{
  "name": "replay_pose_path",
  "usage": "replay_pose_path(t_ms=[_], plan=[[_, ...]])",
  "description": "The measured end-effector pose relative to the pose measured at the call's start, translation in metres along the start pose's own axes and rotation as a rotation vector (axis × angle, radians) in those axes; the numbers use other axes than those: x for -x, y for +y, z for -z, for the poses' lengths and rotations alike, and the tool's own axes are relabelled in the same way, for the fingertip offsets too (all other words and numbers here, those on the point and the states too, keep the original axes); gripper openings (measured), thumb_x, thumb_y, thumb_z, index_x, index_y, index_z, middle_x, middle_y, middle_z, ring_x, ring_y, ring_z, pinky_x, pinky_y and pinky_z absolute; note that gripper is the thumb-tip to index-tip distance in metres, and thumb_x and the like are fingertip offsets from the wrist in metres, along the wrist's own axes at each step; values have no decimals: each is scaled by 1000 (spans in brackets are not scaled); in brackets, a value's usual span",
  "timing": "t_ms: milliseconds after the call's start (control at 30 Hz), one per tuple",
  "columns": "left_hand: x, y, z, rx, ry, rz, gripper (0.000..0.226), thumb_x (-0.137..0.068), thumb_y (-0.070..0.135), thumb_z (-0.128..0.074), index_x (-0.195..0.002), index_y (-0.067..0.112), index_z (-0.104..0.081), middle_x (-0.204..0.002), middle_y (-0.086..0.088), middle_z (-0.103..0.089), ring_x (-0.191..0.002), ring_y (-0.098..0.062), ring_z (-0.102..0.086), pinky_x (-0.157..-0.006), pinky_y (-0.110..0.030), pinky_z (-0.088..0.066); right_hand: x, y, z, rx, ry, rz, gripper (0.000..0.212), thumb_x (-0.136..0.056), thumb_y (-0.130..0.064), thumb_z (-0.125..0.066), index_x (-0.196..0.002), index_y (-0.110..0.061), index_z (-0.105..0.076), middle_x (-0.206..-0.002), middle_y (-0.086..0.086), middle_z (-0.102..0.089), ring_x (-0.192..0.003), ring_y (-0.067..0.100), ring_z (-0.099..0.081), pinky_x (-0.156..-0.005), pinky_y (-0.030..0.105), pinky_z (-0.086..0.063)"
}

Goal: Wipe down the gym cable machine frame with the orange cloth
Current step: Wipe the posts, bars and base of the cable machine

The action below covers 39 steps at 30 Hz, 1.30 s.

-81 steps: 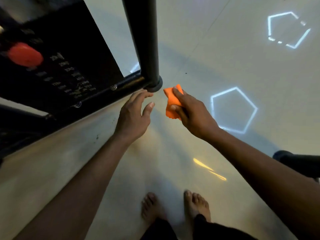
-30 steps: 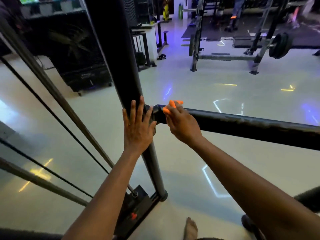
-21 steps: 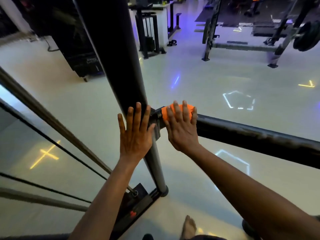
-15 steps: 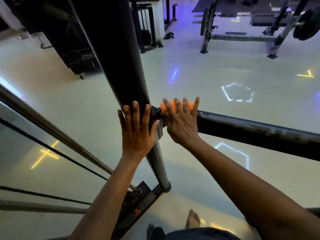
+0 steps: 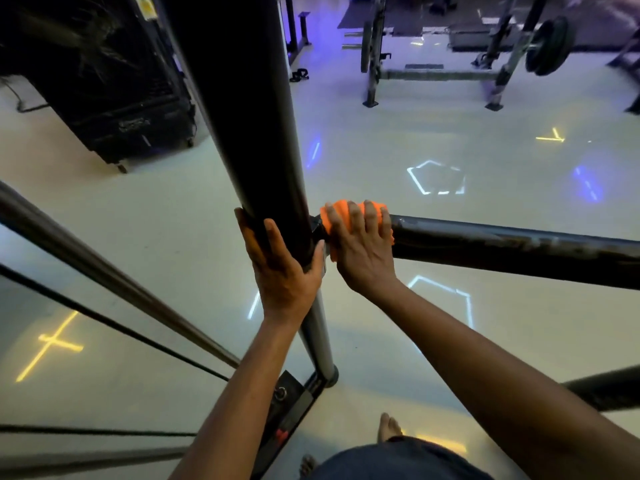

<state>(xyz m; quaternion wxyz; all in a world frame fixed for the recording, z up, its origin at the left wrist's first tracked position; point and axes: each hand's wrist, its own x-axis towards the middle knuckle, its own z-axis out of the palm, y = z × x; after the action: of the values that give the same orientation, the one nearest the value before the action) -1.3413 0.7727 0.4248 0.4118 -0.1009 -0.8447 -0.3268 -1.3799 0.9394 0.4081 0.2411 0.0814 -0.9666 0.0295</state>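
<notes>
A thick black upright post (image 5: 256,133) of the cable machine frame runs down the middle of the view. A black horizontal bar (image 5: 502,245) joins it and stretches to the right. My left hand (image 5: 280,268) wraps around the post just left of the joint. My right hand (image 5: 363,247) lies flat over the orange cloth (image 5: 341,211), pressing it onto the bar right beside the joint. The cloth shows above and between my fingers; most of it is hidden under the palm.
Slanted steel guide rods (image 5: 104,271) and thin cables (image 5: 121,330) cross at the left. The machine base (image 5: 294,403) sits on the pale floor near my bare foot (image 5: 389,427). A black cabinet (image 5: 104,81) stands back left, a barbell rack (image 5: 450,64) back right.
My left hand has gone from flat against the post to gripping around it. My right hand with the cloth has slid slightly right along the bar. The view dropped a little.
</notes>
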Motion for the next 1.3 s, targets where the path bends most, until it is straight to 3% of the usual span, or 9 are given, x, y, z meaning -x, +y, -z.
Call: replay_pose_path(t_ms=[300, 467, 567, 700, 767, 967, 1133, 1233, 1300], plan=[[0, -7, -1, 59, 15, -14, 129, -93, 33, -87, -169, 35, 17, -168, -41, -10, -166, -39, -4, -130, -57, -29, 16, 28, 0, 52, 41, -74, 74, -98, -35, -67, -166, -26, -38, -151, 19, -46, -139, 51, -44, -130, 66, -16], [-1, -6, 1, 57, 26, -39, 128, -93, 35, -87, -169, 33, 16, -167, -42, -11, -166, -37, -4, -132, -50, -23, -15, -30, -4, -83, 26, -359, 51, -114, -54, -32, -158, -34, -48, -144, 14, -50, -139, 45, -41, -131, 63, -8], [-2, -7, -1, 50, 34, -39, 128, -93, 34, -87, -170, 33, 15, -167, -41, -11, -166, -41, -6, -131, -55, -27, -4, -19, -5, -55, 43, -186, 56, -115, -50, -29, -165, -31, -40, -152, 16, -48, -142, 49, -41, -130, 66, -10], [0, -8, -4, 42, 45, -21, 127, -93, 33, -86, -169, 36, 15, -168, -42, -9, -165, -46, -8, -126, -63, -34, 30, 32, -13, 71, 77, 152, 77, -99, -13, -47, -173, -26, -26, -173, 18, -32, -157, 53, -28, -130, 68, -13], [-1, -5, -6, 42, 53, -5, 126, -93, 33, -85, -169, 37, 16, -168, -42, -9, -165, -46, -9, -127, -61, -34, 28, 36, -14, 40, 72, 120, 80, -97, -11, -49, -172, -26, -27, -174, 17, -31, -158, 51, -28, -131, 66, -14], [-2, 2, -8, 26, 97, 0, 124, -94, 32, -84, -169, 36, 15, -168, -39, -9, -165, -44, -9, -132, -47, -24, -1, -11, -10, -190, 26, -30, 63, -110, -41, -41, -170, -24, -32, -164, 9, -43, -152, 42, -37, -131, 55, -18], [-1, 0, -9, 14, 92, 2, 126, -93, 33, -85, -168, 38, 16, -168, -39, -10, -164, -45, -11, -131, -50, -28, 11, 22, -14, -90, 91, 144, 61, -112, -33, -43, -171, -27, -30, -173, 12, -34, -154, 45, -35, -130, 60, -20], [1, 0, -8, 15, 73, 22, 126, -94, 36, -84, -167, 41, 18, -170, -36, -7, -164, -47, -11, -129, -53, -34, 29, 34, -13, -85, 99, 119, 56, -115, -31, -26, -172, -29, -29, -174, 14, -32, -158, 47, -30, -130, 63, -19], [0, 0, -9, 13, 63, 19, 126, -95, 37, -84, -167, 41, 20, -170, -36, -6, -164, -46, -11, -129, -54, -35, 29, 30, -15, -94, 100, 55, 55, -117, -36, -29, -171, -29, -31, -174, 16, -33, -159, 49, -28, -130, 65, -18]])
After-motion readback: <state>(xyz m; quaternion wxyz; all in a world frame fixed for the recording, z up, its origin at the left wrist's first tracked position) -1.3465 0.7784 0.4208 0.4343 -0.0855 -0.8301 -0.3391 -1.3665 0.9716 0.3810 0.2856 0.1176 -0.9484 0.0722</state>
